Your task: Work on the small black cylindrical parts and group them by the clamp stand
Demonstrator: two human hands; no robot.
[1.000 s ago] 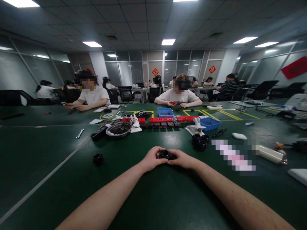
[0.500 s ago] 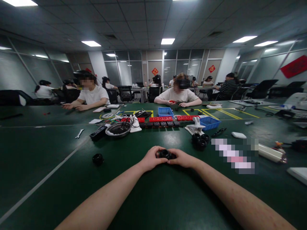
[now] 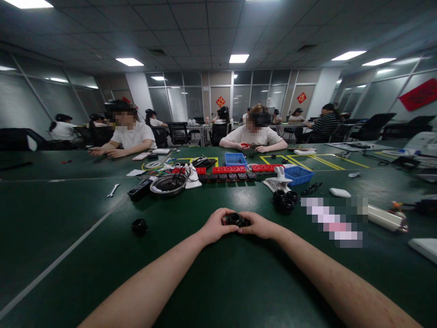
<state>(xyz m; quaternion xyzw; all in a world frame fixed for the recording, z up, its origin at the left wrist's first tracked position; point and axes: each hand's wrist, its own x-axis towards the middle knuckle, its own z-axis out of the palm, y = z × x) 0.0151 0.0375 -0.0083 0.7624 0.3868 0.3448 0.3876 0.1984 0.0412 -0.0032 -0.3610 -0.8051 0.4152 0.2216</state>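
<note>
A black round part with a hollow centre point(image 3: 234, 219) is held between both my hands, just above or on the green table. My left hand point(image 3: 217, 225) curls around its left side, thumb along the near edge. From the right, my right hand point(image 3: 256, 225) closes on the same part, with the thumbs nearly meeting in front. My fingers hide much of its sides and underside. A similar black round part point(image 3: 139, 227) lies alone to the left. Several more black round parts point(image 3: 286, 201) stand grouped to the right, beyond my right hand.
Beyond my hands are a metal bowl point(image 3: 168, 184), red socket strips point(image 3: 228, 169), white clamp stands point(image 3: 278, 181) and blue bins point(image 3: 298, 175). A wrench point(image 3: 113, 190) lies left; a cream cylinder point(image 3: 385, 218) lies right. Two people point(image 3: 254, 135) sit across the green table point(image 3: 218, 282).
</note>
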